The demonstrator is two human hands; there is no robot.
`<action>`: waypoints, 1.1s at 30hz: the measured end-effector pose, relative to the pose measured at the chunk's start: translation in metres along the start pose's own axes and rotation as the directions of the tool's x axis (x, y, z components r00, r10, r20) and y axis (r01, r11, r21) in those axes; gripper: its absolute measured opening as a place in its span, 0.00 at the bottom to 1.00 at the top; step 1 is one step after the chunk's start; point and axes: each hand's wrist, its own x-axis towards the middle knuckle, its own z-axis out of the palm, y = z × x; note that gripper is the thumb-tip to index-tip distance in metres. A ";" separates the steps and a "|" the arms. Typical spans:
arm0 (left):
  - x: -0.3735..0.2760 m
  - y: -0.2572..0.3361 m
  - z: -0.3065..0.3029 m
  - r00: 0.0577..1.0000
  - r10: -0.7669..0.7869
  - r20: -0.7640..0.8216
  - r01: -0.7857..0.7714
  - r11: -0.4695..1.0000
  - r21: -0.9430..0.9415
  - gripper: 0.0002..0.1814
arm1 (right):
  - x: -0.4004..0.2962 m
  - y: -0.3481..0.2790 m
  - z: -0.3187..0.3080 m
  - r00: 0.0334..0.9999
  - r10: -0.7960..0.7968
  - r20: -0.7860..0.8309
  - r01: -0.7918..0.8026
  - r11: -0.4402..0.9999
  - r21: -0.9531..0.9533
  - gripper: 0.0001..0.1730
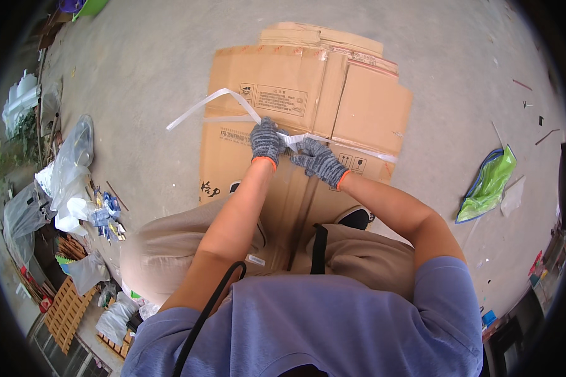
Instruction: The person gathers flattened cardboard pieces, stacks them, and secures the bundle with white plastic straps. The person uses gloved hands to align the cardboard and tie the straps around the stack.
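A stack of flattened cardboard boxes (264,70) lies on the floor before me, under my feet. A white plastic strap (358,150) runs across the top sheet from side to side. My left hand (267,139), in a grey knit glove with an orange cuff, grips the strap near the middle of the stack. From that hand a loose strap end (217,96) rises, bends and points out to the left. My right hand (321,162), gloved alike, pinches the strap just to the right, its fingers curled. Between both hands a short strap piece looks folded or crossed; any knot is hard to tell.
A green plastic bag with blue edging (488,184) lies on the concrete floor (146,61) at the right. Clear plastic bags (75,165) and scraps are heaped along the left. Slatted wooden pallets (70,311) lie at the lower left. My shoe (356,218) stands on the cardboard.
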 end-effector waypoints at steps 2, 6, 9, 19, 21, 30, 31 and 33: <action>-0.019 0.019 0.007 0.983 -0.178 -0.037 0.173 0.978 -0.116 0.15 | -0.005 -0.015 0.008 0.951 0.304 0.053 -0.308 0.926 0.220 0.13; -0.019 0.018 -0.004 0.984 -0.180 0.003 0.180 0.982 -0.051 0.14 | 0.015 0.038 0.010 0.920 -0.389 0.046 0.352 0.770 -0.532 0.13; -0.018 0.028 -0.021 0.993 -0.102 0.060 0.061 0.877 0.477 0.16 | 0.004 0.007 0.007 0.990 -0.136 0.036 0.140 0.907 -0.397 0.12; -0.050 0.087 -0.017 0.502 0.602 0.620 -0.603 -0.270 0.751 0.14 | 0.017 -0.042 -0.019 0.934 0.156 0.322 0.018 0.878 -0.478 0.17; -0.049 0.079 -0.005 0.785 0.540 0.305 -0.620 0.673 0.404 0.11 | 0.025 -0.027 -0.019 0.961 0.037 0.273 0.131 0.811 -0.571 0.17; -0.005 0.119 0.029 0.965 -0.008 0.263 0.060 0.980 -0.191 0.24 | 0.042 0.012 -0.016 0.891 -0.325 0.318 0.433 0.396 -0.810 0.12; 0.003 0.117 0.031 0.980 -0.056 0.193 0.096 0.974 -0.206 0.24 | 0.040 0.009 -0.019 0.889 -0.375 0.263 0.429 0.477 -0.767 0.13; 0.029 0.106 0.037 0.990 -0.138 -0.019 0.129 0.959 -0.251 0.23 | 0.033 0.009 -0.026 0.885 -0.447 0.133 0.417 0.630 -0.656 0.18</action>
